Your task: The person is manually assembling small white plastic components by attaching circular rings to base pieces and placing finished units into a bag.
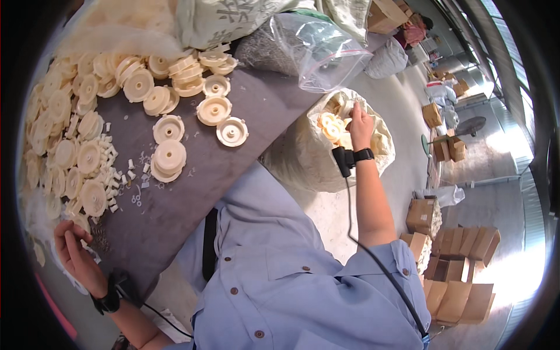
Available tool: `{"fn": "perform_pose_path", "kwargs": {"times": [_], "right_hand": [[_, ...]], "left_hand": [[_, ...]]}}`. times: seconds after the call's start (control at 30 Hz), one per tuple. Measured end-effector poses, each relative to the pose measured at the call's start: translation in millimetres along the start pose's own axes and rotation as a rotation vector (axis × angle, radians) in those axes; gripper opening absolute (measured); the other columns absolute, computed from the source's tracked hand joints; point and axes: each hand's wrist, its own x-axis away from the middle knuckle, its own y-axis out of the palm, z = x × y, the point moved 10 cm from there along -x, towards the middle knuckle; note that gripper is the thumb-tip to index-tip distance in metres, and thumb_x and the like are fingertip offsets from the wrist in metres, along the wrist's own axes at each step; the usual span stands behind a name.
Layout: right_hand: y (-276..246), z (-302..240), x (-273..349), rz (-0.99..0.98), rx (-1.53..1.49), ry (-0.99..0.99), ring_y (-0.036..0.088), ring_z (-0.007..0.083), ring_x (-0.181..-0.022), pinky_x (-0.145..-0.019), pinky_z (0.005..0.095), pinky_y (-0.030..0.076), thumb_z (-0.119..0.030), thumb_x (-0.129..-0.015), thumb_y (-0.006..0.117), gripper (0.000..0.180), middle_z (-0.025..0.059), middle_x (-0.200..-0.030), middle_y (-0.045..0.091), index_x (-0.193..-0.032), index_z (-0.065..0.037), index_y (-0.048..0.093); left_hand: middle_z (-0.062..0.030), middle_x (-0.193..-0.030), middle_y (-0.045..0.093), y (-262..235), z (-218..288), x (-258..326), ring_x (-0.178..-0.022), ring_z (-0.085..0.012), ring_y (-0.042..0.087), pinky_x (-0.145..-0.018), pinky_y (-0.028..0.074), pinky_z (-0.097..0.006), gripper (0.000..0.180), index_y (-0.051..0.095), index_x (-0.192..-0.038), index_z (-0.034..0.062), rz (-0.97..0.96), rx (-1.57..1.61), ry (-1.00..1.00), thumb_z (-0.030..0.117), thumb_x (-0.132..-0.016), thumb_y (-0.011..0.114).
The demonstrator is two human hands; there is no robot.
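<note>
My right hand (361, 126) reaches over the open mouth of a woven sack (291, 154) beside the table. Its fingers are closed together at the far inside of the sack; a pale piece shows at the fingertips, too small to make out. Cream plastic wheels (331, 127) lie inside the sack. My left hand (76, 256) is at the table's left edge, fingers loosely bent and apart, nothing visible in them. Close by it are a small heap of metal springs (100, 238) and a big pile of cream plastic wheels (58, 151). Both wrists wear black straps with cables.
Small white plastic pegs (111, 154) and clear rings (137, 198) lie on the dark table (216, 169). Several wheels (213, 109) sit in the table's middle. A clear zip bag (326, 55) and full sacks stand at the back. Cardboard boxes (461, 251) and a fan (470, 126) stand right.
</note>
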Motion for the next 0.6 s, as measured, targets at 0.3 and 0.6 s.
{"fn": "perform_pose_path", "kwargs": {"times": [0.3,0.6], "right_hand": [[85,-68,25,-0.287,0.029,-0.202,0.054,0.014,-0.051,-0.049,0.0272,0.041,-0.027,-0.086,0.04,0.036,0.0089,-0.081,0.062,-0.085,0.001,0.061],[261,-319,262,-1.024,-0.294,-0.922,0.057,0.0186,-0.066,-0.057,0.0272,0.045,-0.008,-0.078,0.053,0.017,0.0089,-0.083,0.059,-0.093,-0.005,0.058]], "left_hand": [[-0.0035,-0.073,0.05,-61,18,5,-0.064,-0.0093,0.046,-0.057,0.038,-0.022,0.015,0.053,-0.093,-0.0014,0.312,-0.156,0.118,0.01,-0.086,0.046],[-0.0033,-0.079,0.053,-94,68,6,-0.069,-0.0127,0.05,-0.061,0.04,-0.024,0.014,0.055,-0.086,0.0023,0.456,-0.837,0.111,0.007,-0.073,0.059]]}}
